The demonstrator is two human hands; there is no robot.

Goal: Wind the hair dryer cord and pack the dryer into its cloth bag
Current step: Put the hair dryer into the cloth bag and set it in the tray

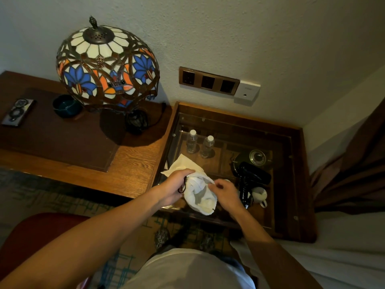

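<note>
A white cloth bag (201, 193) hangs over the glass-topped side table (295, 184), its mouth spread toward me. My left hand (175, 187) grips the bag's left rim, where a dark drawstring loop dangles. My right hand (226, 191) pinches the right rim. The black hair dryer (253, 174) lies on the glass to the right of my right hand, its handle and cord bundle (244, 196) pointing toward me. Neither hand touches the dryer.
Under the glass stand two water bottles (200, 143), a kettle (257, 158) and a white cup (260, 195). A stained-glass lamp (107, 63), a dark bowl (66, 105) and a remote (17, 111) sit on the wooden desk at left. Wall sockets (208, 81) are behind.
</note>
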